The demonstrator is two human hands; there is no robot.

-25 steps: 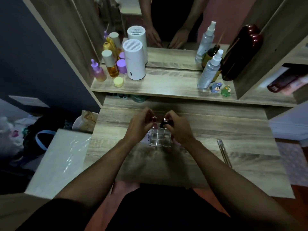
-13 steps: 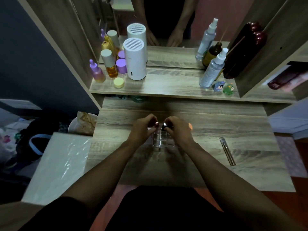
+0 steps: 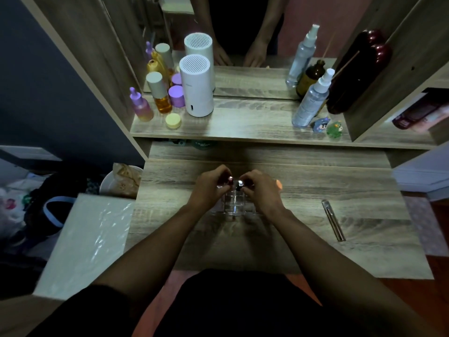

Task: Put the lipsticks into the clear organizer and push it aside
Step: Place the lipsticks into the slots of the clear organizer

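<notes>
A clear organizer [image 3: 233, 205] with small square cells stands in the middle of the wooden desk [image 3: 303, 188]. My left hand [image 3: 209, 188] pinches a dark red lipstick [image 3: 229, 180] over the organizer's far left side. Beside it, my right hand [image 3: 261, 190] pinches a black lipstick with a shiny silver top [image 3: 240, 184] over the far middle cells. The two hands nearly touch, and they hide the lower parts of both lipsticks. A small orange-pink object [image 3: 279, 184] lies on the desk just right of my right hand.
A thin metallic stick [image 3: 333, 219] lies on the desk's right side. The raised shelf behind holds purple and amber bottles [image 3: 160, 96], a white cylinder device [image 3: 196, 86], spray bottles [image 3: 312, 99] and two small figurines [image 3: 328, 126]. A white box [image 3: 82, 242] stands left of the desk.
Both hands, each holding a lipstick, have stayed over the organizer and dropped slightly towards its cells. The camera view has shifted a little.
</notes>
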